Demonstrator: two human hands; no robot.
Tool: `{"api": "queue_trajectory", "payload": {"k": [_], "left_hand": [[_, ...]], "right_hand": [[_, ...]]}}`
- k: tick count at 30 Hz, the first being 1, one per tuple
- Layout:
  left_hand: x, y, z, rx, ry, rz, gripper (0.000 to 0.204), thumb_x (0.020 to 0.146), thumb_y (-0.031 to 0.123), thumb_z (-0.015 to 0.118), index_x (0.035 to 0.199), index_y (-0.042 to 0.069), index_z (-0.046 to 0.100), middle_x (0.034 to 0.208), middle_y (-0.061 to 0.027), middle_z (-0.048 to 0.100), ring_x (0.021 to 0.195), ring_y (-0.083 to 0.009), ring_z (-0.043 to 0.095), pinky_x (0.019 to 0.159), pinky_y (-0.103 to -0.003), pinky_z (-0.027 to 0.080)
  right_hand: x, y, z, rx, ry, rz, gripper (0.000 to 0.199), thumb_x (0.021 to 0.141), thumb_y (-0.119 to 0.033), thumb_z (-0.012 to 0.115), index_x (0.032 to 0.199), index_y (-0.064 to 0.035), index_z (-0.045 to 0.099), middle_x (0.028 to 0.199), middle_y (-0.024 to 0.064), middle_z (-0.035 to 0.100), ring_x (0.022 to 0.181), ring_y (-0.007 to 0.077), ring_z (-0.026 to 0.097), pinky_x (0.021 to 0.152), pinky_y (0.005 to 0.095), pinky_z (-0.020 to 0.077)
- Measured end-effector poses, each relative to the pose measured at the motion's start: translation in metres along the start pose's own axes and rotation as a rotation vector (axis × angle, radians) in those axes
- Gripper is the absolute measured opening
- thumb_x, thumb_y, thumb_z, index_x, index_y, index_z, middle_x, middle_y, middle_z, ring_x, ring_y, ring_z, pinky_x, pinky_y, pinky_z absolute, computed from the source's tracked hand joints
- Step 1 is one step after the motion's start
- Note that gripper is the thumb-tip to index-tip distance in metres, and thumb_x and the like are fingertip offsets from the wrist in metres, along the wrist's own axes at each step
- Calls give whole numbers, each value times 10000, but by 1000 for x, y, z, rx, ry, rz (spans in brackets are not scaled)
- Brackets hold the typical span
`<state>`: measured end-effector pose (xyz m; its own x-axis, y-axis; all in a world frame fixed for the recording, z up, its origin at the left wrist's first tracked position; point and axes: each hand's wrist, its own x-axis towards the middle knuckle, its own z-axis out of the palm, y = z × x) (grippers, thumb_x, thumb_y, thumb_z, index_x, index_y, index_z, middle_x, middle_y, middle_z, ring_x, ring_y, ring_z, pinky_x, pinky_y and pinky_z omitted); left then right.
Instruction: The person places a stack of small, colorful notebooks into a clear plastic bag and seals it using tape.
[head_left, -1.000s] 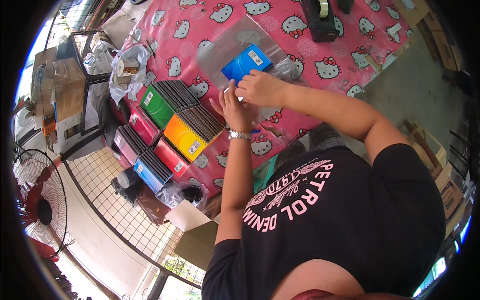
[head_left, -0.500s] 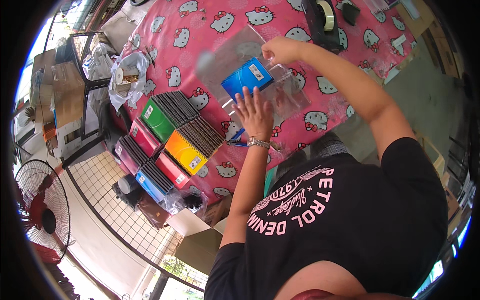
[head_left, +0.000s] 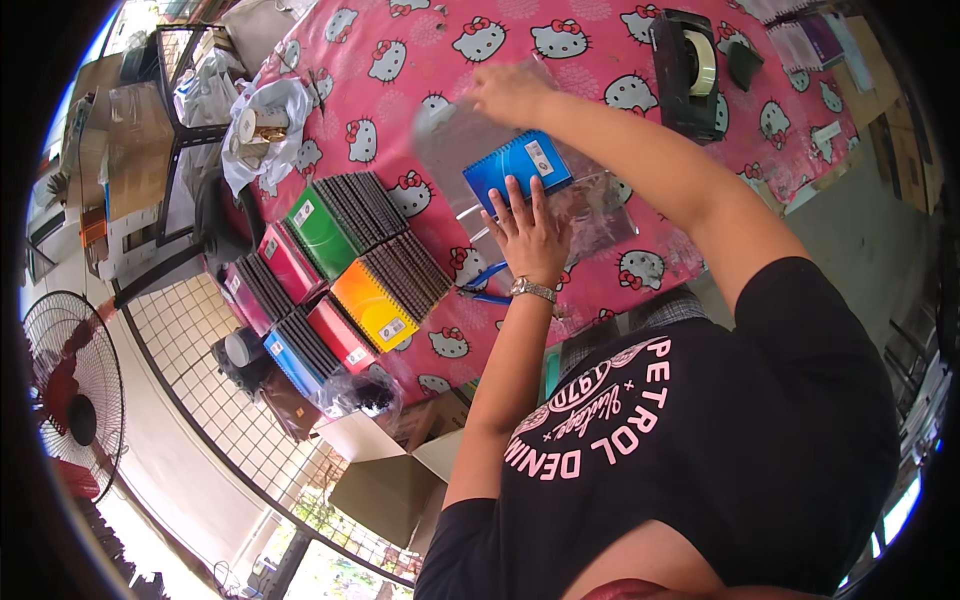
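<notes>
A small blue spiral notebook [head_left: 510, 165] lies on a clear plastic sheet [head_left: 600, 215] on the table. My left hand [head_left: 530, 235] rests flat with its fingers spread, the fingertips over the notebook's near edge. Beyond the notebook, my right hand [head_left: 508, 95] is over the far left part of the sheet. Its fingers are smeared by motion, and whether they grip the plastic does not show. A blue-handled tool [head_left: 485, 283] lies beside my left wrist, partly hidden, its kind unclear.
Stacked spiral notebooks stand at the left: green [head_left: 322, 232], yellow [head_left: 372, 305], pink, purple and blue. A black tape dispenser [head_left: 690, 75] sits at the far right. A white plastic bag [head_left: 265, 135] holds a roll. Cardboard boxes [head_left: 390, 480] and a fan [head_left: 75, 400] are off the table.
My right hand has swept left from the sheet's far right corner toward its far left part. My left hand stays spread at the notebook's near edge. The whole view has shifted slightly.
</notes>
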<state>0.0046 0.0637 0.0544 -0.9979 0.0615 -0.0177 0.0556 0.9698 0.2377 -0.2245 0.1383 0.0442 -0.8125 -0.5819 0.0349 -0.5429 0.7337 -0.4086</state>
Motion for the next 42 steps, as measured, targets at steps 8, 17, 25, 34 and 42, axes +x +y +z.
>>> {"api": "queue_trajectory", "payload": {"k": [8, 17, 25, 34, 42], "left_hand": [[6, -12, -13, 39, 120, 17, 555, 853, 272, 590, 1391, 206, 472, 1415, -78, 470, 1309, -320, 401, 1112, -635, 80], [49, -43, -27, -111, 247, 24, 449, 729, 86, 645, 1168, 139, 566, 1227, -39, 563, 1172, -270, 496, 1108, -518, 216], [108, -43, -77, 277, -163, 234, 443, 783, 260, 618, 1213, 161, 584, 1247, -33, 587, 1249, -229, 482, 1098, -580, 164], [67, -55, -134, 600, -254, 242, 374, 800, 246, 644, 1137, 84, 633, 1186, -103, 586, 1146, -267, 544, 1031, -466, 340], [61, -51, -31, 8, 79, 214, 432, 753, 69, 613, 1169, -25, 545, 1127, -187, 554, 1088, -353, 520, 934, -414, 458]], "right_hand": [[7, 14, 6, -172, 250, -447, 101, 771, -183, 618, 822, -111, 666, 973, 24, 562, 1045, 184, 545, 923, 368, 429], [-16, -12, -31, -145, 0, -302, 85, 790, -185, 595, 839, -128, 634, 998, 19, 627, 1037, 181, 563, 954, 376, 368], [-129, -66, 5, -231, 509, -156, 43, 820, -181, 558, 816, -186, 601, 971, -18, 567, 1002, 135, 532, 929, 387, 332], [-139, -71, 14, -307, 641, -93, 69, 841, -192, 547, 898, -212, 580, 989, -30, 583, 1047, 136, 553, 979, 425, 333], [-138, -46, -14, -247, 512, 148, 190, 860, -161, 526, 1008, -177, 644, 961, -8, 634, 1064, 160, 579, 1035, 515, 317]]}}
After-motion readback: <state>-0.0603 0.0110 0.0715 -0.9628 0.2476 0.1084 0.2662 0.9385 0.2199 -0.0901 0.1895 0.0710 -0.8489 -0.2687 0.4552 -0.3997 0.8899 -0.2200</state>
